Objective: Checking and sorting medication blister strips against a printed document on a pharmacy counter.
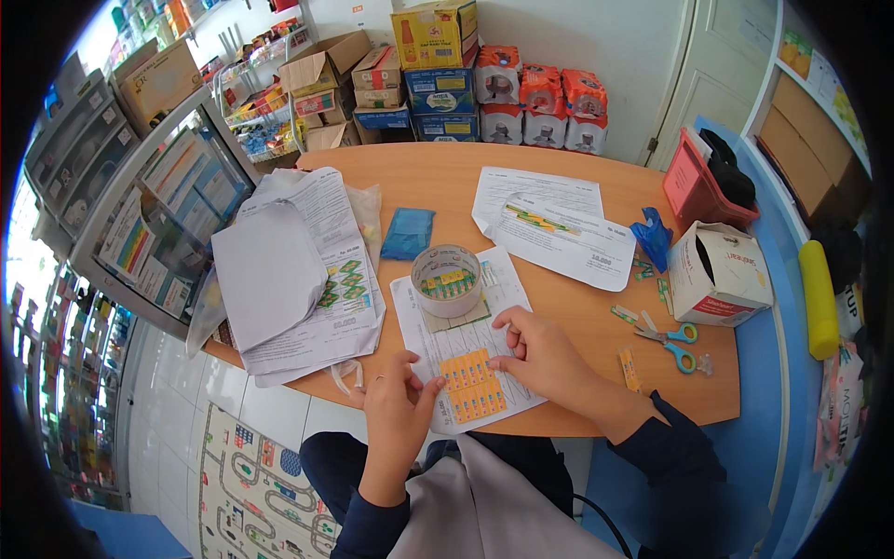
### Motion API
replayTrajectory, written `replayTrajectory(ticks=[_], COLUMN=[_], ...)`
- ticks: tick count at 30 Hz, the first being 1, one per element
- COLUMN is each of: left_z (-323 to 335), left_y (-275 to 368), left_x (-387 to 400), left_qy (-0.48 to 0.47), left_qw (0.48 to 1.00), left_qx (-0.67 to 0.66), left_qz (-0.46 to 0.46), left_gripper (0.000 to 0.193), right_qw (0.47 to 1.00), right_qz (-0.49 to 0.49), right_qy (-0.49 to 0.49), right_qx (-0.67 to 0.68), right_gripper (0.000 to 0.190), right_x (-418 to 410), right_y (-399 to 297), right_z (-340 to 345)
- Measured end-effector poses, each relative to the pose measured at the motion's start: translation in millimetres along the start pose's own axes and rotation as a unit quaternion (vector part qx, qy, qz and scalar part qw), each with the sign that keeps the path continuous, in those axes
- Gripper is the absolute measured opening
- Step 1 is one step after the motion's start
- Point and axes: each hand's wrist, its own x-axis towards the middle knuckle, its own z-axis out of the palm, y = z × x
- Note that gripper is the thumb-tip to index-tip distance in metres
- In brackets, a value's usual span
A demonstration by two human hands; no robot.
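Note:
Several small orange printed coupons [473, 386] lie in two rows on a printed paper sheet [513, 293] near the table's front edge. My left hand [401, 405] is at their left side, thumb at the edge of the rows, fingers curled. My right hand [541, 349] reaches from the right, its thumb tip at the upper right corner of the coupons. Whether either hand grips anything cannot be told. A roll of wide tape [447, 305] lies flat on the sheet above, with green and yellow strips visible inside its ring. A blue packet [408, 233] lies behind the roll.
A stack of papers [269, 272] covers the table's left side. Two printed sheets [566, 241] lie at the back right. Turquoise-handled scissors [679, 346], an orange strip [629, 369] and a white box [719, 276] are on the right. A red basket [698, 182] stands behind the box.

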Motion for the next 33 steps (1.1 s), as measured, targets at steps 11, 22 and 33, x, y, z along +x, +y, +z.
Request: replayTrajectory(ticks=[11, 22, 33], left_z=[-1, -1, -8], left_y=[-4, -8, -10], left_x=[-13, -10, -16], left_qy=[-0.009, -0.053, -0.025], left_qw=[0.910, 0.903, 0.943], left_qx=[0.304, 0.331, 0.220], left_qz=[0.281, 0.268, 0.250], left_gripper=[0.027, 0.017, 0.028], right_qw=[0.962, 0.882, 0.935], right_qz=[-0.190, -0.166, -0.043], right_qy=[0.044, 0.111, 0.147], right_qx=[-0.192, -0.426, -0.318], right_gripper=[0.030, 0.041, 0.030], right_x=[-21, -31, -84], right_y=[16, 8, 20], right_z=[21, 31, -89])
